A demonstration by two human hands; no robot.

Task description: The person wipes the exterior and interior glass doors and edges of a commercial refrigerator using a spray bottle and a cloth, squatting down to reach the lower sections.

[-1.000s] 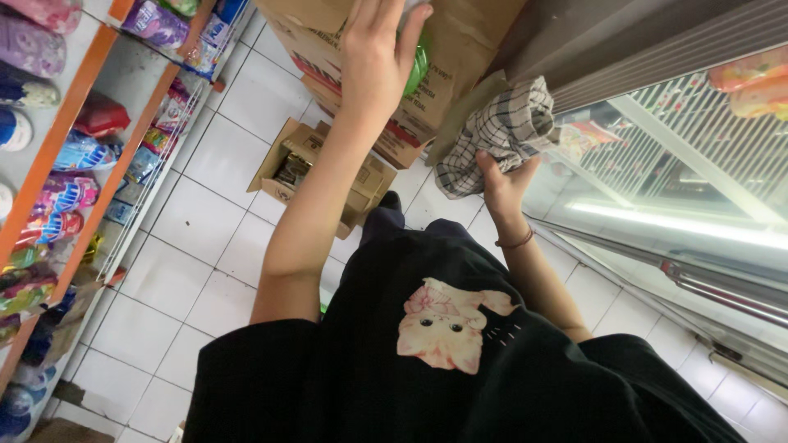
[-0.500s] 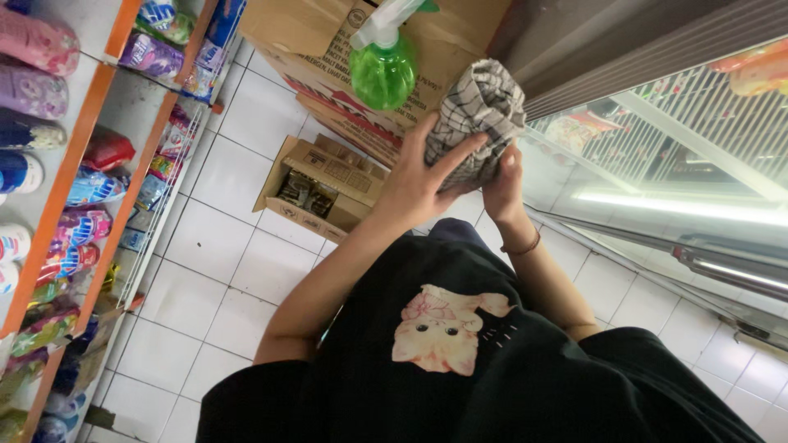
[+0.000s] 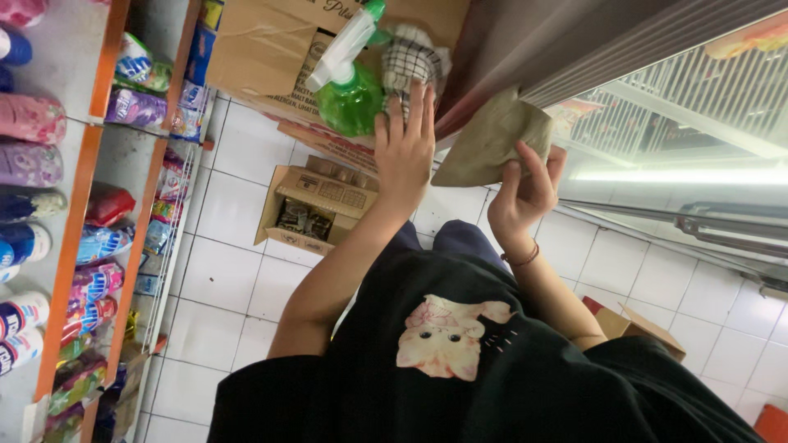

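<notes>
The left hand (image 3: 404, 152) reaches up with fingers spread and nearly flat, fingertips touching a checkered cloth (image 3: 410, 61) atop a large cardboard box (image 3: 263, 57), gripping nothing. Just beside the cloth stands a green spray bottle (image 3: 349, 94). The right hand (image 3: 525, 193) pinches a beige-brown cloth (image 3: 492, 139). Below lies a white tiled floor (image 3: 222, 271) with a smaller open carton (image 3: 316, 209); shelves of packaged goods (image 3: 49, 205) line one side, a glass-fronted cooler (image 3: 681, 156) the other.

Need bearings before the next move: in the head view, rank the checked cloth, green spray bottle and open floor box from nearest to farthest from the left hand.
1. Checked cloth, at the fingertips.
2. Green spray bottle, just left of the left hand.
3. Open floor box, below on the tiles.
</notes>
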